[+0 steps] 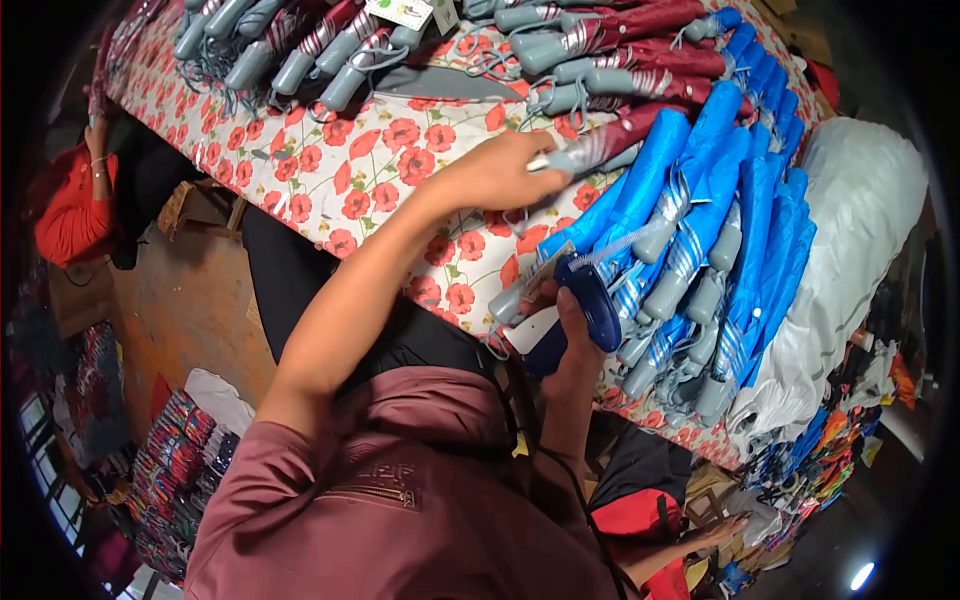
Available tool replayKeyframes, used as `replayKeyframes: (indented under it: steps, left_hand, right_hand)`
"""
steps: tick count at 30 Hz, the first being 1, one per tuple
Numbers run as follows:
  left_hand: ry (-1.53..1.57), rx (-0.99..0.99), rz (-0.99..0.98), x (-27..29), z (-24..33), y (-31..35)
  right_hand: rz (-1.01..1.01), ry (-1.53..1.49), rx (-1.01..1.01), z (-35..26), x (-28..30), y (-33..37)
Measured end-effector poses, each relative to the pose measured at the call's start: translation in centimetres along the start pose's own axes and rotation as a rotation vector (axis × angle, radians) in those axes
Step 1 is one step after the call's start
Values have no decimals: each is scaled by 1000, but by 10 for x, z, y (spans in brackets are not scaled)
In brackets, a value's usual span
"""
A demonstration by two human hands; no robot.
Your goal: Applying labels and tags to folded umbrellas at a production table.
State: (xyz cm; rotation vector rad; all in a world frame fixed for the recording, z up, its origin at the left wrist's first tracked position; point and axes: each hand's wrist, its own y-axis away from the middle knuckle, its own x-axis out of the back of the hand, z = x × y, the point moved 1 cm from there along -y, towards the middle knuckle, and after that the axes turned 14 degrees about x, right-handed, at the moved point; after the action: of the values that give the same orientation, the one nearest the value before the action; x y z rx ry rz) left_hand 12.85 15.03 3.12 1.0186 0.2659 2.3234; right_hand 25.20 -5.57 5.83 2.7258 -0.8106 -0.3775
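Observation:
My left hand (500,172) reaches over the table, its fingers closed on the grey handle end of a folded maroon umbrella (628,130). My right hand (572,335) is wrapped round a dark blue tagging gun (592,300), close to the table's near edge. A pale toothed plastic strip (615,247) sticks out from the gun. By these fingers is a white card tag (532,331), partly hidden. Folded blue umbrellas (712,195) with grey handles lie in a pile right beside the gun. More maroon umbrellas (650,62) lie beyond my left hand.
A poppy-patterned cloth (400,150) covers the table. Another bunch of maroon umbrellas (320,55) lies at the far left. A large whitish plastic bundle (850,230) borders the right side. People in red sit at the left (80,205) and lower right (655,535).

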Motion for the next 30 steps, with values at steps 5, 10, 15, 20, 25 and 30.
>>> replayKeyframes:
  steps: [5,10,15,20,25,30]
  left_hand:
    - [651,43,-5,19,-64,97]
    - [333,228,210,-10,-88,200]
    - [-42,372,11,-36,-105,243]
    - [-103,350,48,-27,-97,239]
    - [191,250,563,-32,-93,194]
    - [358,284,507,-39,-76,174]
  right_hand:
    - [-63,-56,-22,13,-13,-2]
    - [-97,-10,-75,28,-33,-3]
    - [-167,112,-139,42,-36,-12]
    - [-154,171,-111,36,-42,-11]
    - [-1,389,83,32,-43,-5]
    - [54,423,153,40,-28,-3]
